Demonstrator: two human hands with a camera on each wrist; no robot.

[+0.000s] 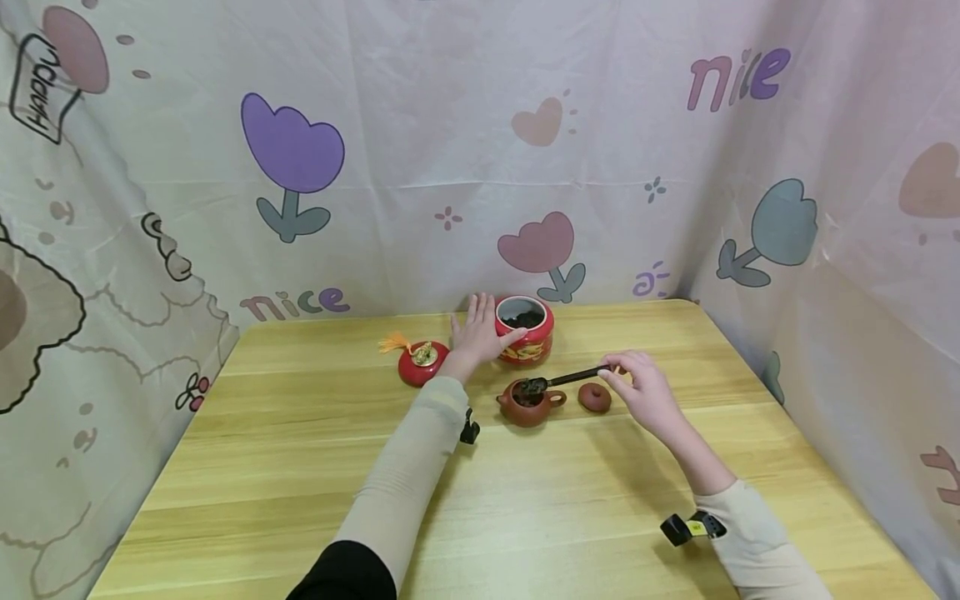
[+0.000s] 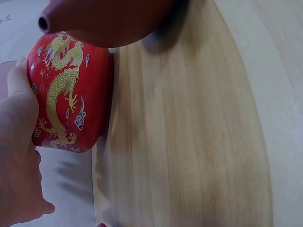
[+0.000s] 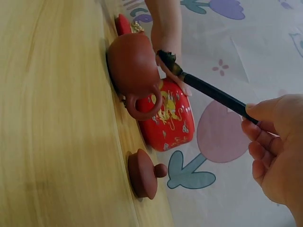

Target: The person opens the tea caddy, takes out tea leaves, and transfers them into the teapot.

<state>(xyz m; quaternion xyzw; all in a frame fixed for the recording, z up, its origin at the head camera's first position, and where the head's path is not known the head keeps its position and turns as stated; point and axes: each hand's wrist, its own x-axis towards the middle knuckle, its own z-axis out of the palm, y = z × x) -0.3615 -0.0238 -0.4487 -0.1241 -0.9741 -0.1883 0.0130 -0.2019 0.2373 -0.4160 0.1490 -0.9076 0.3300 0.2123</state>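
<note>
Pale flowered fabric curtain (image 1: 435, 125) says "nice" twice, fyi. One round glossy red gold-dragon jar (image 1: 527, 346), left hand (image 1: 480, 335) resting straight-fingered against it. One brown clay teapot (image 1: 525, 412) in front; right hand (image 1: 637, 389) pinches one slim black scoop (image 1: 575, 377) of dark leaves (image 1: 535, 385) over its mouth. Two lids: red tasselled lid (image 1: 408, 369), brown knobbed lid (image 1: 595, 399).

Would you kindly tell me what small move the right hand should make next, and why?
Probably tilt the scoop to tip its dark load into the teapot: the right hand holds the scoop's far end, its loaded end is at the teapot's open mouth, and the lid is off.
</note>
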